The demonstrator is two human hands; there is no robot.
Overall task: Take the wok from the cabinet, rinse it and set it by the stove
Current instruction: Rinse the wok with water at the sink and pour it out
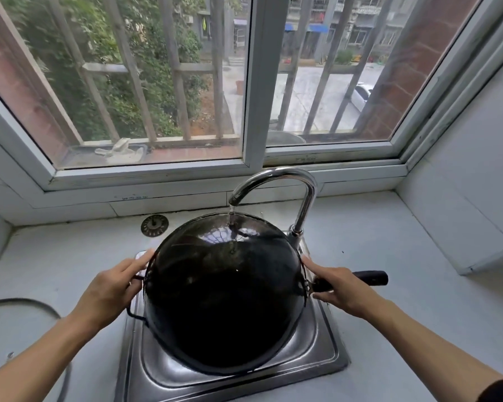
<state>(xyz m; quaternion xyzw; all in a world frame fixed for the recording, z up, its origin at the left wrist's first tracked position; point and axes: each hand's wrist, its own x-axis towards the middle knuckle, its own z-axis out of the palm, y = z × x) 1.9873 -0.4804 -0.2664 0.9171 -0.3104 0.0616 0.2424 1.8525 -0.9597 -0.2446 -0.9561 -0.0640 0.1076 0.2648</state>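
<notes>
The window [244, 82] spans the 12 o'clock side above a pale countertop [404, 256]. A stainless steel sink [325, 352] sits in the countertop at centre. The black wok [221, 291] is held over the sink, bottom side up, tilted, with water from the chrome gooseneck faucet [291, 184] falling on its 12 o'clock side. The left hand [111, 288] lies at the wok's 9 o'clock rim, fingers fairly straight along it, beside the loop handle. The right hand [337, 288] grips the long handle [369, 277] at 3 o'clock. A round sink strainer [154, 225] lies on the countertop at 11 o'clock from the wok.
</notes>
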